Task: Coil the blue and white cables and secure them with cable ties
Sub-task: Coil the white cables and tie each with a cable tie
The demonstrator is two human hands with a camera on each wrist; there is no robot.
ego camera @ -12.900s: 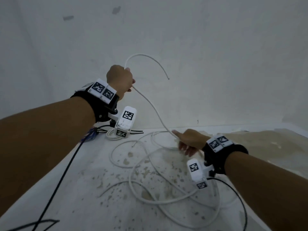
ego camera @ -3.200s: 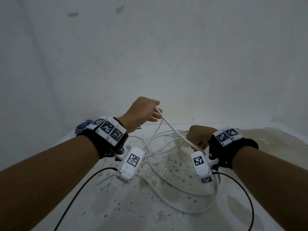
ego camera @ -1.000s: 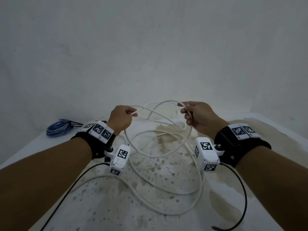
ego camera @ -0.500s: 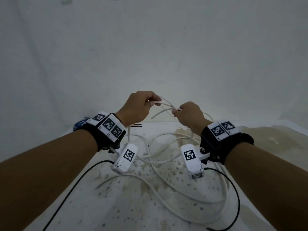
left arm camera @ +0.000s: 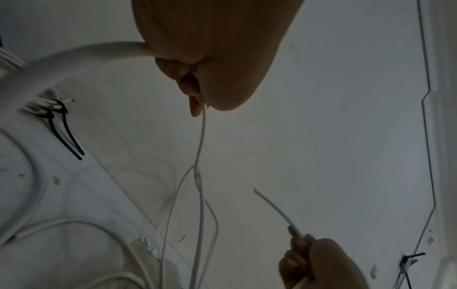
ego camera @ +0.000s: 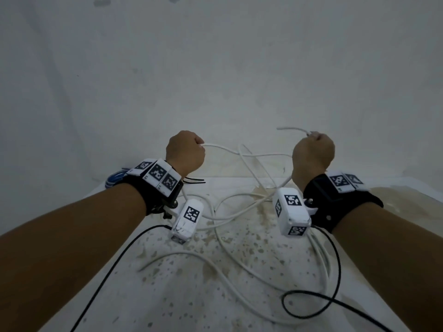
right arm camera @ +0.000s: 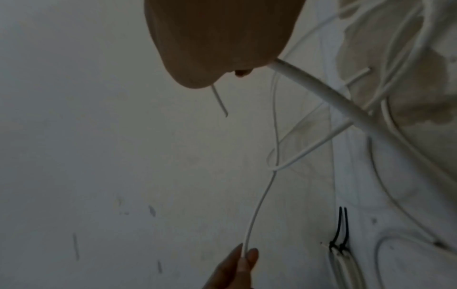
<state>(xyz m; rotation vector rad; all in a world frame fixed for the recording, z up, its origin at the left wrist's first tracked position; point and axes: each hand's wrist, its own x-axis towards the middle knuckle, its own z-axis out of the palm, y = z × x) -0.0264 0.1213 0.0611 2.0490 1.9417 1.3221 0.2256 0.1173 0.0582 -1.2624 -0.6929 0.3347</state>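
The white cable [ego camera: 251, 155] sags between my two raised hands, and the rest lies in loose loops on the table [ego camera: 167, 295]. My left hand [ego camera: 189, 149] is a fist around one stretch of it; the left wrist view shows the cable [left arm camera: 201, 146] leaving the fingers. My right hand [ego camera: 312, 149] grips it near the end, with a short free tail [ego camera: 291, 128] poking out to the left. A coiled blue cable [ego camera: 114, 179] lies at the back left, partly hidden by my left wrist. Black cable ties [ego camera: 194, 181] show beside that wrist.
A small white bundle bound with two black ties [left arm camera: 53, 109] lies on the table by the wall. Black camera cords [ego camera: 107, 271] trail from both wrists across the stained tabletop. A pale wall [ego camera: 227, 80] stands close behind.
My hands were close together half a second ago; they have pulled apart, the right one going right, and the white cable now spans the gap between them.
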